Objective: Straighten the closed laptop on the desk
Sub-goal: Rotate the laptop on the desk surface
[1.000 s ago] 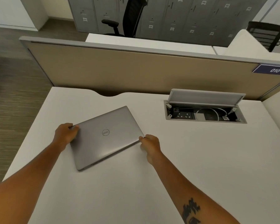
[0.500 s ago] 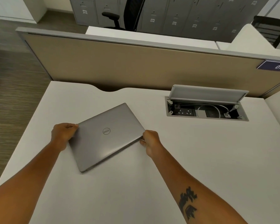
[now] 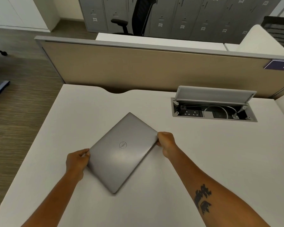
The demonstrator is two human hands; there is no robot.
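Note:
A closed silver laptop (image 3: 121,151) with a round logo on its lid lies flat on the white desk (image 3: 203,161). It sits strongly askew, one corner pointing toward the partition and one toward me. My left hand (image 3: 76,161) grips its left corner, fingers curled on the edge. My right hand (image 3: 166,141) grips its right corner in the same way. Both forearms reach in from the bottom of the head view.
An open cable box (image 3: 213,110) with sockets and a white cable is sunk into the desk at the back right, its lid raised. A beige partition (image 3: 146,69) closes the desk's far edge. The desk's left edge drops to wood floor (image 3: 15,112).
The laptop has turned further askew between my hands: my left hand has come toward me and my right hand has gone away from me. The camera view has shifted as well.

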